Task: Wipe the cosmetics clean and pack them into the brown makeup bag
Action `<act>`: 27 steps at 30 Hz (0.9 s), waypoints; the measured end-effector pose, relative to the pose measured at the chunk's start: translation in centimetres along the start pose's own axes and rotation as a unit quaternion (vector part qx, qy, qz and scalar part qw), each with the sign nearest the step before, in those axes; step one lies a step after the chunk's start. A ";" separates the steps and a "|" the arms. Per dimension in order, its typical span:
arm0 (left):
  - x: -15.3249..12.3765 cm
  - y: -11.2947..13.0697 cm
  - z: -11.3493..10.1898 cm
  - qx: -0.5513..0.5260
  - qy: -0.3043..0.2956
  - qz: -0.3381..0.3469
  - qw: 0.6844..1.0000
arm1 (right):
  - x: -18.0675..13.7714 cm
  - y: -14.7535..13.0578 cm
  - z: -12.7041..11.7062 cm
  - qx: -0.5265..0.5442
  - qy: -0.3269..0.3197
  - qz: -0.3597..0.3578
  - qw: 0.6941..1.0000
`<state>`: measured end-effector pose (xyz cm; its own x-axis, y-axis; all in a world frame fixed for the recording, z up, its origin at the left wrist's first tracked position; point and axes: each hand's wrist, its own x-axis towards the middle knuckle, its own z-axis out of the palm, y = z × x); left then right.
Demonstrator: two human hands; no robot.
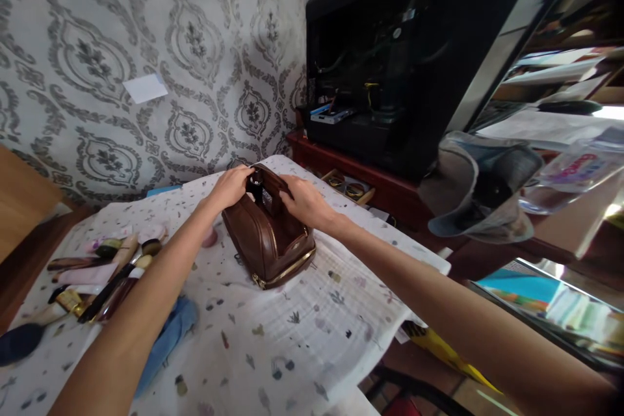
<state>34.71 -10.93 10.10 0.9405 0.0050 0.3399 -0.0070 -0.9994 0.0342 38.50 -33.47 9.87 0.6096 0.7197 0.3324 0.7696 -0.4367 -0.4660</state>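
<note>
No word or number can be read with certainty. At the far right, a clear plastic bottle (548, 190) bears a label (580, 170) with rounded pinkish-purple lettering; the first letter looks like a capital C, and the rest is too blurred to spell out. Lower right, beside the edge of the white printed cloth (312, 331), a yellow item (451, 357) shows bold dark marks like letters, only partly in view. At left, a gold tube (69, 299) carries dark marks too small to tell as letters
</note>
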 end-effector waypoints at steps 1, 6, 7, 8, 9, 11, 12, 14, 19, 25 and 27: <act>0.1 0.0 0.0 -0.002 0.000 0.000 1.000 | -0.1 0.0 0.0 0.000 0.003 -0.001 1.000; 0.2 0.0 0.1 -0.005 -0.001 -0.002 1.000 | -0.2 0.1 -0.1 0.003 0.003 -0.002 1.000; 0.2 -0.1 0.2 -0.007 -0.001 -0.002 1.000 | -0.3 0.1 -0.1 0.004 0.003 -0.001 1.000; 0.2 -0.1 0.2 -0.010 0.001 -0.004 1.000 | -0.3 0.2 -0.1 0.005 0.003 -0.001 1.000; 0.1 -0.1 0.1 -0.015 0.002 -0.006 1.000 | -0.3 0.2 -0.1 0.006 0.003 0.000 1.000; 0.1 -0.2 0.1 -0.023 0.007 -0.013 1.000 | -0.4 0.4 0.0 0.013 0.005 0.002 1.000; 0.0 -0.2 0.0 -0.025 0.009 -0.016 1.000 | -0.4 0.5 0.0 0.017 0.006 0.002 1.000; -0.1 -0.1 -0.3 -0.028 0.013 -0.020 0.999 | -0.5 0.9 0.1 0.023 0.014 0.004 1.000; -1.1 0.5 -1.8 -0.041 0.053 -0.035 0.997 | -0.9 2.1 0.4 0.051 0.068 -0.004 0.996; -6.5 1.2 -2.9 -0.090 0.162 -0.073 0.980 | -4.4 2.4 -0.2 0.129 0.206 -0.056 0.968; -9.7 1.6 -2.3 -0.083 0.169 -0.090 0.978 | -6.2 1.8 -0.3 0.147 0.247 -0.101 0.952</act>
<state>24.81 -12.46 9.06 0.7663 0.2196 0.6038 0.0665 -0.9619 0.2653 36.16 -38.93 7.23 0.5256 0.3990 0.7513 0.8385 -0.0940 -0.5367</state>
